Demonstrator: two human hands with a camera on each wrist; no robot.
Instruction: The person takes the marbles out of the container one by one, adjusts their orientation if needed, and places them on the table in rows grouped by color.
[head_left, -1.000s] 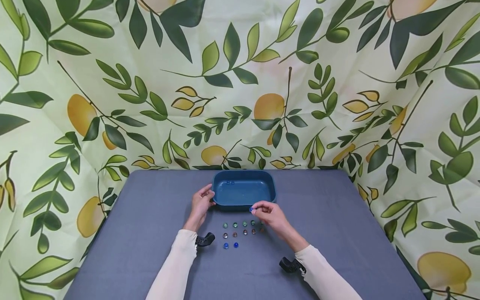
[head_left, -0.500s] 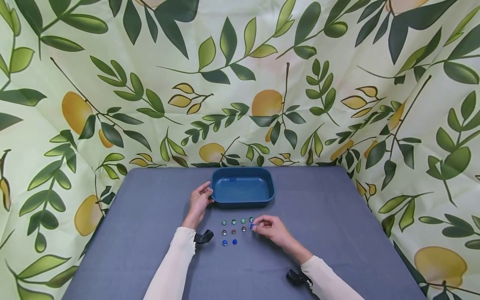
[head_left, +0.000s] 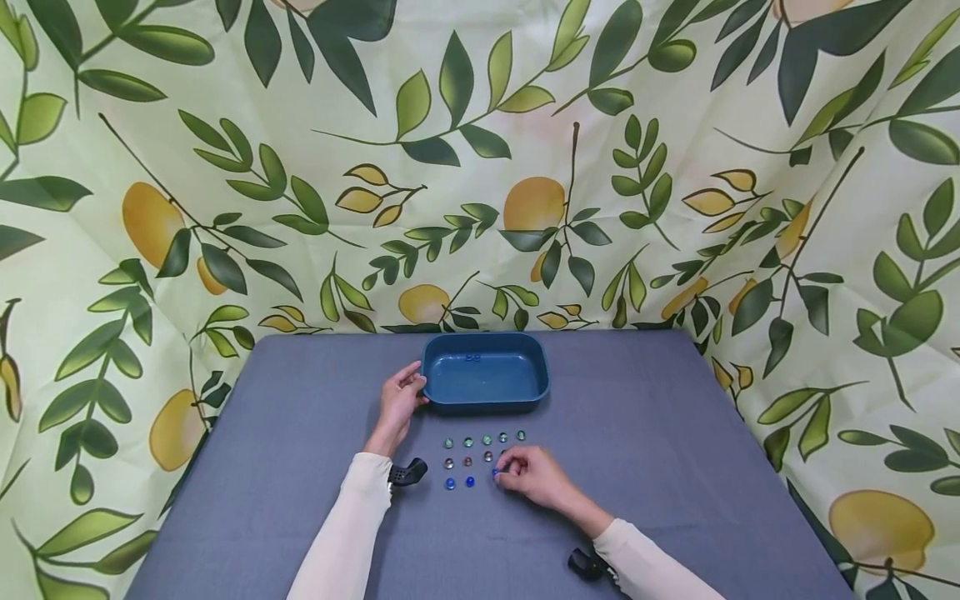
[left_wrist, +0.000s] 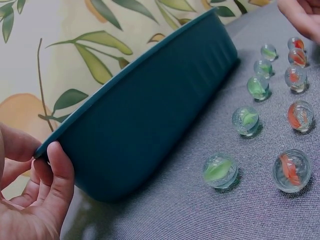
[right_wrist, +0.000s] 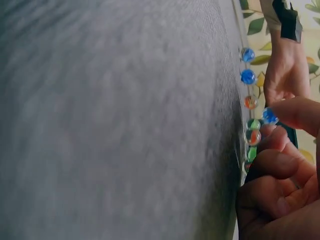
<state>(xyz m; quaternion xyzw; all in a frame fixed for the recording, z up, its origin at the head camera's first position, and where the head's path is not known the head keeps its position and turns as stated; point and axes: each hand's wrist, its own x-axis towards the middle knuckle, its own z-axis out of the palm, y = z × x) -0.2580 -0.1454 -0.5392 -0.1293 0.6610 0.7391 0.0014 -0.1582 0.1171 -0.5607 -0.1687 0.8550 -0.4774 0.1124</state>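
Note:
A dark teal plastic bin [head_left: 487, 408] stands at the back of the table. My left hand [head_left: 400, 407] pinches its left rim between thumb and fingers, as the left wrist view shows up close. Between thumb and fingertip my right hand [head_left: 536, 477] pinches a blue marble [right_wrist: 270, 115], low over the table just right of the front row. That row has two blue marbles [head_left: 470, 482]. Behind it runs a row of orange-swirled marbles [left_wrist: 288, 170], partly hidden by my right hand in the head view, then a row of green-swirled marbles [left_wrist: 220, 170].
Inside the bin, small blue marbles [head_left: 472, 357] lie near the back wall. A grey cloth [head_left: 300, 500] covers the table. Behind the far edge hangs a leaf-and-fruit patterned curtain [head_left: 450, 208], which also runs along both sides.
My right hand has come away from the bin's front edge toward me with the blue marble, down to the front row. My left hand keeps its grip on the rim.

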